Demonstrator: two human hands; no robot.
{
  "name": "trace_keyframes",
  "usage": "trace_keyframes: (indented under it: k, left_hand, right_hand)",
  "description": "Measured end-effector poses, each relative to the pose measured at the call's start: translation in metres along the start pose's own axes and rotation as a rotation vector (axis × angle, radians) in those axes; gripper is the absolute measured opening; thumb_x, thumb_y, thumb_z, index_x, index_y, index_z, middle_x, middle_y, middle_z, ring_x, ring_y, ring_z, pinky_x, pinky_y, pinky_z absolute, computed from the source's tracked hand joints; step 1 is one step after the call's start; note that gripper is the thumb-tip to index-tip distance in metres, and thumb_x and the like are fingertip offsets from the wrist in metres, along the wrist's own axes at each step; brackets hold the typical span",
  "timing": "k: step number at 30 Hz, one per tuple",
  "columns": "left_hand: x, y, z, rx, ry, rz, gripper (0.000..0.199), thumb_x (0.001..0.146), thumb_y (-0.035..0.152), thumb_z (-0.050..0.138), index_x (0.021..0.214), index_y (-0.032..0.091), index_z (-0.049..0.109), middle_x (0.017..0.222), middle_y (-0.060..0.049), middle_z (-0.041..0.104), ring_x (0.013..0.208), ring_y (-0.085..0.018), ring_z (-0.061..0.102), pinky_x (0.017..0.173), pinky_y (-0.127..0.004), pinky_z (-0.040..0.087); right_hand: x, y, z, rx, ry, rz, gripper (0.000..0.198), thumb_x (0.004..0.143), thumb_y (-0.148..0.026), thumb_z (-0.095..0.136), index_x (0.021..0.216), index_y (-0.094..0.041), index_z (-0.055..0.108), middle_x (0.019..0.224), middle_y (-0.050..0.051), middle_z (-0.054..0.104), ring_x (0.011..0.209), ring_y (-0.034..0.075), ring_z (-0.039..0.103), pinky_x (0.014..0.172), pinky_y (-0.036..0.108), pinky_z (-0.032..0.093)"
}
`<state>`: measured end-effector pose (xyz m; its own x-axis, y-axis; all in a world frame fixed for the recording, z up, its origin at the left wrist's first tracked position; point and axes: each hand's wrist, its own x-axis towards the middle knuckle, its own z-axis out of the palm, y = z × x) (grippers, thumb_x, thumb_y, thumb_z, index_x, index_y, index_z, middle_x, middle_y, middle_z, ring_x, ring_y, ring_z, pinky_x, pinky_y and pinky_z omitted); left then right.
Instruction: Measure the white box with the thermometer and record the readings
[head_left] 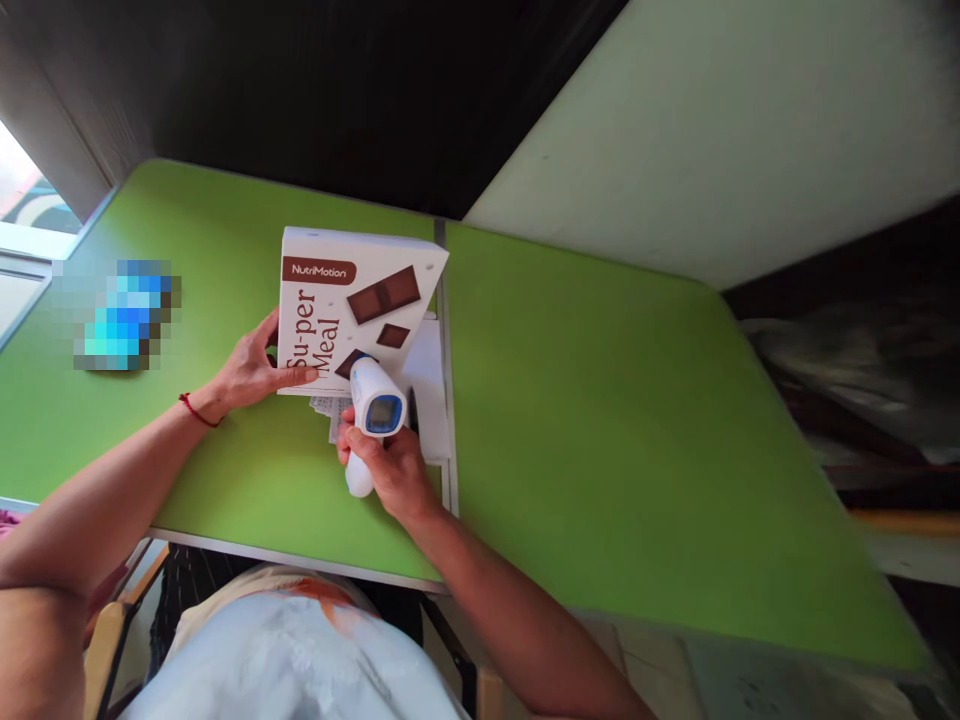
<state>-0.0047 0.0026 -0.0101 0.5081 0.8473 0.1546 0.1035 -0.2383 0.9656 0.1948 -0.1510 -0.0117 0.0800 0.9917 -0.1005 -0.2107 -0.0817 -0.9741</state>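
My left hand (259, 372) grips the lower left corner of a white box (322, 330), its thumb lying across the front. The box front reads "NutriMotion" and "Su-per Meal" and shows brown chocolate pieces. In my right hand (390, 465) is a white infrared thermometer (367, 380), its fingers wrapped round the handle. The thermometer's blue-rimmed screen faces me, and its far end overlaps the lower part of the box in view; whether the two touch I cannot tell. Behind them lie white paper (431, 385) and some printed sheets (326, 405), partly hidden.
The green folding table (615, 430) has a metal-edged seam (444, 350) down its middle. A pixelated blue object (127, 315) lies on the left. A dark panel (315, 90) and a pale wall (712, 120) stand behind the far edge. A dark pen-like thing (412, 408) rests on the paper.
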Motion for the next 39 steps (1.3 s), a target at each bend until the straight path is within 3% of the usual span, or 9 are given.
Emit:
trace_keyframes:
  k: [16, 23, 28, 31, 35, 39]
  left_hand:
    - [0.000, -0.002, 0.001, -0.005, -0.005, 0.000, 0.097, 0.070, 0.062, 0.101, 0.148, 0.019, 0.064, 0.138, -0.015, 0.080, 0.124, -0.037, 0.076, 0.105, -0.048, 0.064]
    - [0.000, -0.002, 0.004, -0.106, 0.026, 0.013, 0.092, 0.067, 0.057, 0.104, 0.142, 0.019, 0.067, 0.140, -0.017, 0.077, 0.130, -0.040, 0.073, 0.109, -0.054, 0.064]
    - [0.000, -0.004, 0.003, -0.097, 0.038, 0.012, 0.090, 0.067, 0.055, 0.105, 0.140, 0.018, 0.067, 0.136, -0.017, 0.078, 0.127, -0.039, 0.074, 0.105, -0.055, 0.066]
    - [0.000, -0.004, 0.003, -0.113, 0.039, 0.021, 0.090, 0.067, 0.056, 0.105, 0.140, 0.019, 0.067, 0.137, -0.017, 0.078, 0.127, -0.039, 0.074, 0.107, -0.055, 0.065]
    - [0.000, -0.003, 0.004, -0.123, 0.039, 0.032, 0.089, 0.067, 0.056, 0.105, 0.139, 0.019, 0.067, 0.139, -0.017, 0.077, 0.128, -0.039, 0.074, 0.109, -0.056, 0.064]
    - [0.000, -0.003, 0.004, -0.125, 0.052, 0.015, 0.091, 0.067, 0.056, 0.105, 0.139, 0.019, 0.066, 0.139, -0.017, 0.076, 0.129, -0.039, 0.073, 0.109, -0.057, 0.064]
  right_hand:
    - [-0.001, 0.001, -0.001, -0.035, -0.006, -0.005, 0.035, 0.083, -0.058, 0.082, 0.085, -0.025, 0.069, 0.065, -0.002, 0.067, 0.060, 0.017, 0.059, 0.063, 0.035, 0.053]
    - [-0.004, -0.010, -0.007, -0.005, 0.033, 0.013, 0.042, 0.078, -0.056, 0.086, 0.101, -0.024, 0.074, 0.071, -0.001, 0.070, 0.058, 0.018, 0.059, 0.059, 0.036, 0.054]
    - [0.002, -0.019, -0.038, -0.208, 0.220, -0.155, 0.034, 0.079, -0.055, 0.083, 0.086, -0.026, 0.067, 0.075, 0.000, 0.069, 0.062, 0.019, 0.061, 0.062, 0.036, 0.054]
    - [0.013, -0.024, -0.066, -0.358, 0.477, -0.261, 0.040, 0.075, -0.059, 0.081, 0.089, -0.027, 0.063, 0.077, 0.000, 0.069, 0.066, 0.021, 0.063, 0.065, 0.038, 0.054]
    - [0.026, -0.028, -0.104, -0.714, 0.639, -0.206, 0.058, 0.069, -0.063, 0.080, 0.111, -0.023, 0.069, 0.110, 0.014, 0.080, 0.096, 0.033, 0.075, 0.086, 0.049, 0.060]
    - [0.033, -0.022, -0.142, -1.079, 0.650, -0.049, 0.066, 0.078, -0.067, 0.068, 0.118, -0.015, 0.076, 0.115, 0.023, 0.079, 0.103, 0.037, 0.074, 0.090, 0.053, 0.058]
